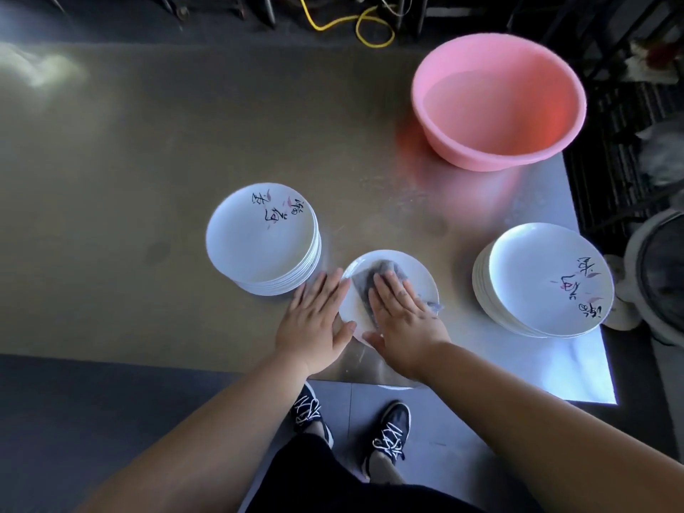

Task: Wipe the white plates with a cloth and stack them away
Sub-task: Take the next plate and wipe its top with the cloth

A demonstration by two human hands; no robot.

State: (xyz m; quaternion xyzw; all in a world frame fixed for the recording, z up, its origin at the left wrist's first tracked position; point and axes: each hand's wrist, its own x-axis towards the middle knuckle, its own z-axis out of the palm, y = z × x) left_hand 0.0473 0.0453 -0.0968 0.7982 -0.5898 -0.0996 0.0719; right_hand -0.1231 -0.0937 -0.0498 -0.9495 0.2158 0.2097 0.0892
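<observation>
Black sneakers with white laces [394,425], two of them, stand on the floor below the table edge. Just beyond, the left hand [314,320] lies flat with straight fingers against the left rim of one round white plate [418,279] on the shiny metal table [148,161], gripping nothing. The right hand [403,323], fingers also straight, presses one grey cloth [366,279] onto that plate. Two stacks of white plates with black script flank it, the left stack [259,242] and the right stack [544,279]; their plate counts cannot be told. One pink plastic basin [536,116] sits farther back, right.
</observation>
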